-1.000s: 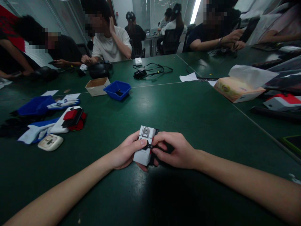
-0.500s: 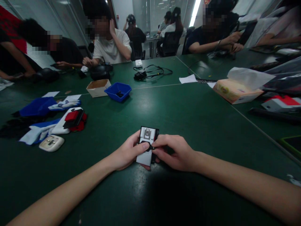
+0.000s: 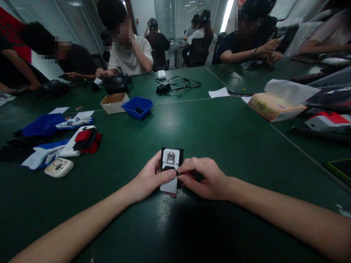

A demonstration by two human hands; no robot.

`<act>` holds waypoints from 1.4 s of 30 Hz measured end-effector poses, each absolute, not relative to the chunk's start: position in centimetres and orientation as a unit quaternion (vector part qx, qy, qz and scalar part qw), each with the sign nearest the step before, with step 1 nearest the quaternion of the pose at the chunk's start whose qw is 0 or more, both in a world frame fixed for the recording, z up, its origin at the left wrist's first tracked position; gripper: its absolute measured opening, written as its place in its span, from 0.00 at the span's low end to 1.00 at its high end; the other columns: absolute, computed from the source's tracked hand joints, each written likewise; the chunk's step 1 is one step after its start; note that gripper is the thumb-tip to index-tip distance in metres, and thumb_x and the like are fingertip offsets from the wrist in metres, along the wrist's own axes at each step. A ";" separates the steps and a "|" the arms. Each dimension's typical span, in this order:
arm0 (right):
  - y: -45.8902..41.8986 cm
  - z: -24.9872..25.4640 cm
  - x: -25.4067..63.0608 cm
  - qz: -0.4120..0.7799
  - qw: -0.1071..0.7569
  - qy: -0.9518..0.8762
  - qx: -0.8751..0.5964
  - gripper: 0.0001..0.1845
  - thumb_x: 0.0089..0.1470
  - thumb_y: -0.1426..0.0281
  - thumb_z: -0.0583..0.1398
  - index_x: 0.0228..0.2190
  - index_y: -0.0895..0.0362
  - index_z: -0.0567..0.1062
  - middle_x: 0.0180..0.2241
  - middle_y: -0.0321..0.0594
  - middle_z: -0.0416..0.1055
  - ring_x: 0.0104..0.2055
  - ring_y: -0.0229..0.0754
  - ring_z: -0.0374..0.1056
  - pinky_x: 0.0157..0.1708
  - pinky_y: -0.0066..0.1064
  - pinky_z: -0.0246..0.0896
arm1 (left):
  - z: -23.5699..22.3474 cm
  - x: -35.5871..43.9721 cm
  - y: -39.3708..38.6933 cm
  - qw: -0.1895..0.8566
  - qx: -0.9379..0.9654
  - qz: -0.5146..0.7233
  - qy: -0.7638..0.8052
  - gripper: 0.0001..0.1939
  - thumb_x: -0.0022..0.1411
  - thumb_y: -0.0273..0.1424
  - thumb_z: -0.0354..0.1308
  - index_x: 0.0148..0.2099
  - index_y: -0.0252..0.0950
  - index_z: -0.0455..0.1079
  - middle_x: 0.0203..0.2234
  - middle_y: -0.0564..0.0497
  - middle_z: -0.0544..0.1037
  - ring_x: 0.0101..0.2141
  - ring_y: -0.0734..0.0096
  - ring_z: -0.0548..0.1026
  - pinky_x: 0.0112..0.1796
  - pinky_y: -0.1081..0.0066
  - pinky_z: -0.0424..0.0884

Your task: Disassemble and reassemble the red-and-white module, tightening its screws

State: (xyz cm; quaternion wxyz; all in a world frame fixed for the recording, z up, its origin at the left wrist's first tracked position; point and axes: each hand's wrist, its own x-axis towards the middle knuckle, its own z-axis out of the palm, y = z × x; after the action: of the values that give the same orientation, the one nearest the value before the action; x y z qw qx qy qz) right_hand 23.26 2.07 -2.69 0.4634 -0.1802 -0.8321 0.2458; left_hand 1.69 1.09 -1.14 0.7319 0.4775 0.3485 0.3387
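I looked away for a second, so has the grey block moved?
Yes, a little. Judged against the blue tray, the grey block has turned in the left hand: its end nearest the person has swung slightly right.

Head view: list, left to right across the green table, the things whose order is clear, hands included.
Rounded cream case → open cardboard box → left hand → white-and-black device → right hand → tissue pack → green-edged dark object.

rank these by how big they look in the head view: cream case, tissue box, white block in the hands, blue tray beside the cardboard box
1. Tissue box, sheet included
2. White block, partly covered
3. Blue tray and cream case: too alike to rank
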 end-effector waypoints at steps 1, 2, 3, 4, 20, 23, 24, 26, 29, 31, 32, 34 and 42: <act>2.1 -2.7 23.2 0.245 0.464 -0.832 -0.180 0.06 0.64 0.73 0.60 0.43 0.55 0.70 0.26 0.32 0.71 0.23 0.33 0.68 0.25 0.24 0.63 | -1.1 1.7 1.1 0.726 0.480 0.345 0.350 0.26 0.58 0.38 0.71 0.55 0.39 0.67 0.43 0.48 0.77 0.32 0.68 0.78 0.30 0.71 0.78; 2.1 -2.7 23.2 0.245 0.465 -0.832 -0.180 0.06 0.64 0.73 0.60 0.43 0.55 0.70 0.26 0.32 0.71 0.23 0.33 0.67 0.25 0.24 0.63 | -1.1 1.8 1.0 0.720 0.483 0.352 0.352 0.26 0.58 0.38 0.71 0.55 0.39 0.68 0.43 0.47 0.78 0.33 0.68 0.78 0.32 0.70 0.78; 2.0 -2.7 23.2 0.244 0.466 -0.831 -0.180 0.06 0.64 0.73 0.60 0.44 0.55 0.70 0.26 0.31 0.71 0.23 0.33 0.68 0.25 0.23 0.63 | -1.1 1.8 1.0 0.716 0.486 0.358 0.351 0.26 0.58 0.38 0.72 0.55 0.38 0.68 0.43 0.47 0.78 0.34 0.67 0.78 0.35 0.70 0.77; 2.0 -2.6 23.2 0.244 0.466 -0.831 -0.180 0.06 0.64 0.73 0.60 0.44 0.55 0.70 0.26 0.31 0.71 0.23 0.33 0.68 0.25 0.23 0.63 | -1.1 1.9 1.0 0.713 0.489 0.361 0.350 0.26 0.58 0.39 0.71 0.55 0.38 0.68 0.43 0.46 0.78 0.34 0.67 0.78 0.36 0.69 0.76; 2.2 -2.6 23.3 0.223 0.463 -0.842 -0.165 0.06 0.63 0.73 0.60 0.43 0.54 0.71 0.26 0.33 0.73 0.23 0.34 0.68 0.25 0.24 0.63 | -0.8 1.8 1.1 0.648 0.560 0.367 0.364 0.26 0.58 0.43 0.70 0.53 0.36 0.70 0.42 0.47 0.78 0.41 0.62 0.75 0.41 0.70 0.70; 2.2 -2.6 23.3 0.218 0.465 -0.842 -0.165 0.05 0.63 0.73 0.60 0.42 0.54 0.71 0.26 0.32 0.72 0.23 0.34 0.67 0.25 0.23 0.62 | -0.7 1.9 1.2 0.650 0.562 0.361 0.364 0.26 0.57 0.43 0.70 0.52 0.36 0.69 0.41 0.47 0.78 0.40 0.61 0.75 0.41 0.69 0.71; 2.1 -2.6 23.3 0.217 0.466 -0.842 -0.164 0.05 0.63 0.73 0.60 0.41 0.54 0.71 0.26 0.32 0.72 0.23 0.33 0.67 0.25 0.23 0.62 | -0.6 1.9 1.2 0.650 0.562 0.358 0.365 0.26 0.57 0.43 0.70 0.52 0.36 0.69 0.41 0.47 0.78 0.40 0.61 0.75 0.41 0.69 0.71; 2.1 -2.6 23.3 0.216 0.467 -0.842 -0.163 0.05 0.63 0.73 0.60 0.41 0.54 0.70 0.25 0.31 0.71 0.23 0.33 0.67 0.25 0.23 0.61 | -0.4 2.0 1.2 0.649 0.563 0.353 0.371 0.26 0.57 0.43 0.70 0.52 0.35 0.69 0.41 0.47 0.77 0.40 0.61 0.75 0.40 0.69 0.71; 2.1 -2.6 23.3 0.214 0.466 -0.842 -0.167 0.06 0.63 0.74 0.60 0.42 0.55 0.70 0.25 0.31 0.71 0.23 0.32 0.67 0.25 0.22 0.61 | -0.1 2.1 1.2 0.644 0.566 0.351 0.377 0.26 0.57 0.43 0.70 0.52 0.35 0.69 0.41 0.48 0.77 0.41 0.61 0.75 0.41 0.69 0.71; 2.2 -2.6 23.3 0.211 0.466 -0.842 -0.170 0.06 0.63 0.73 0.60 0.42 0.55 0.70 0.25 0.31 0.71 0.22 0.32 0.68 0.25 0.22 0.61 | 0.0 2.1 1.2 0.640 0.571 0.347 0.380 0.26 0.57 0.43 0.70 0.52 0.35 0.69 0.41 0.47 0.77 0.42 0.60 0.75 0.42 0.68 0.71; 2.2 -2.6 23.3 0.209 0.466 -0.842 -0.172 0.06 0.63 0.73 0.60 0.42 0.55 0.70 0.25 0.30 0.71 0.22 0.32 0.68 0.25 0.22 0.61 | 0.0 2.1 1.2 0.638 0.573 0.345 0.381 0.27 0.57 0.43 0.70 0.52 0.35 0.69 0.41 0.47 0.78 0.42 0.59 0.75 0.42 0.68 0.71; 2.2 -2.5 23.3 0.205 0.467 -0.842 -0.173 0.05 0.63 0.73 0.60 0.42 0.55 0.70 0.24 0.30 0.71 0.22 0.32 0.67 0.25 0.22 0.61 | 0.0 2.1 1.2 0.636 0.576 0.343 0.383 0.27 0.57 0.44 0.70 0.53 0.35 0.69 0.41 0.47 0.77 0.42 0.59 0.75 0.41 0.68 0.72; 2.1 -2.4 23.5 0.214 0.468 -0.834 -0.201 0.05 0.64 0.73 0.61 0.42 0.56 0.72 0.26 0.32 0.74 0.22 0.33 0.69 0.25 0.23 0.64 | -1.0 2.3 1.4 0.654 0.543 0.370 0.376 0.27 0.57 0.42 0.71 0.54 0.35 0.69 0.40 0.49 0.77 0.38 0.66 0.76 0.36 0.73 0.71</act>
State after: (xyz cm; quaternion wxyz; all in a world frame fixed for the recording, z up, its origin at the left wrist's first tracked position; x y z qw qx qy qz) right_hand 23.47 2.14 -2.38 0.4678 -0.2011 -0.8336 0.2143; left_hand 2.28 1.37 -0.98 0.6536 0.5429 0.3760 0.3698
